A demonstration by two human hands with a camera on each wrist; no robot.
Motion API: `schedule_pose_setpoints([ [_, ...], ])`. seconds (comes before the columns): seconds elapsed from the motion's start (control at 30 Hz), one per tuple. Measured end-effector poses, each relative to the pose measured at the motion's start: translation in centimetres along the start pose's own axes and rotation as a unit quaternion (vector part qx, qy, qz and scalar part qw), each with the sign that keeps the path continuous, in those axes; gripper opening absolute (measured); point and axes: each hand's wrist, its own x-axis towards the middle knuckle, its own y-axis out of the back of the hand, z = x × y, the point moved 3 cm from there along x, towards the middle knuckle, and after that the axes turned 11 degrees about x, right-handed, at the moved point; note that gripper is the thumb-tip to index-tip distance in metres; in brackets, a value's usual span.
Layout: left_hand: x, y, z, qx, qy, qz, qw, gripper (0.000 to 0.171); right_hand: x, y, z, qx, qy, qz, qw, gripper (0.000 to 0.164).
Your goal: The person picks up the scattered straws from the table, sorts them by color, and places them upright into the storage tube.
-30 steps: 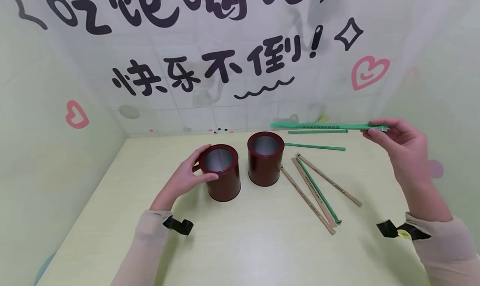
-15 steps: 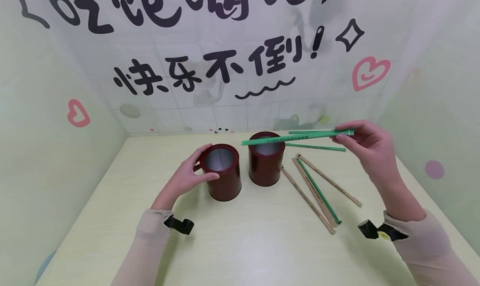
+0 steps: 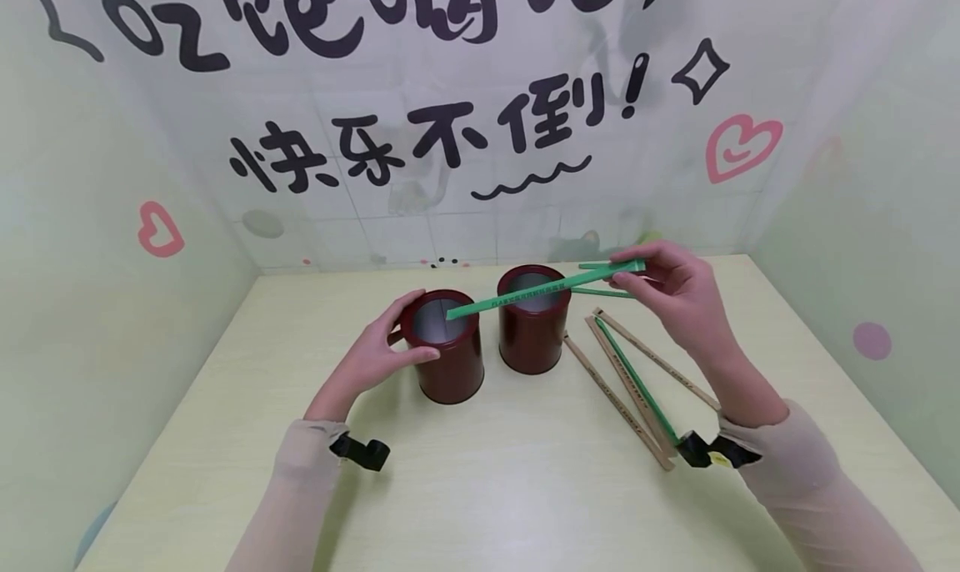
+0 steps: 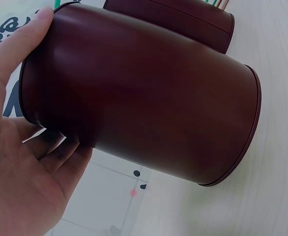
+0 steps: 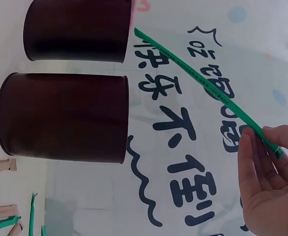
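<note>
Two dark red, open-topped cans stand upright side by side in the head view. My left hand (image 3: pixel 375 351) grips the left can (image 3: pixel 453 376) near its rim, thumb on the near side and fingers round the back. In the left wrist view that can (image 4: pixel 144 98) fills most of the picture. My right hand (image 3: pixel 678 301) pinches one end of a green paper-wrapped straw (image 3: pixel 517 297). The straw slants over the right can (image 3: pixel 531 343), its free tip overlapping the left can's mouth in the head view. In the right wrist view the straw (image 5: pixel 198 78) appears whole, with printing along it.
On the pale table (image 3: pixel 487 489), right of the cans, lie several wrapped straws, including a brown one (image 3: pixel 657 358) and a green one (image 3: pixel 637 380). Further green straws lie behind, partly hidden by my right hand. A printed white sheet (image 3: pixel 450 222) hangs behind the table.
My right hand has carried the green straw leftward from the right side, its free tip passing over the right can to the left can's mouth. My left hand has stayed on the left can.
</note>
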Motion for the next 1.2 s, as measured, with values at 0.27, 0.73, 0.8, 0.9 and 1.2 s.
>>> schedule_pose_setpoints([
  [0.27,0.2,-0.1,-0.1,0.005,0.0,-0.002,1.0,0.088,1.1,-2.6,1.1,-0.065,-0.017,-0.009,0.998,0.024],
  [0.73,-0.1,-0.1,0.0,0.002,-0.006,0.0,1.0,0.086,2.1,-6.5,1.5,-0.088,0.002,-0.032,0.996,0.037],
  [0.8,-0.1,-0.1,0.0,0.003,-0.006,0.001,1.0,0.085,2.0,-6.7,1.5,-0.084,0.005,-0.037,0.996,0.037],
  [0.9,-0.2,-0.1,0.1,0.004,-0.008,0.001,1.0,0.086,1.8,-6.6,1.5,-0.085,0.013,-0.04,0.996,0.036],
  [1.2,-0.1,-0.1,0.1,0.0,-0.016,0.002,0.9999,0.084,1.0,-4.9,1.5,-0.109,0.004,-0.027,0.994,0.032],
])
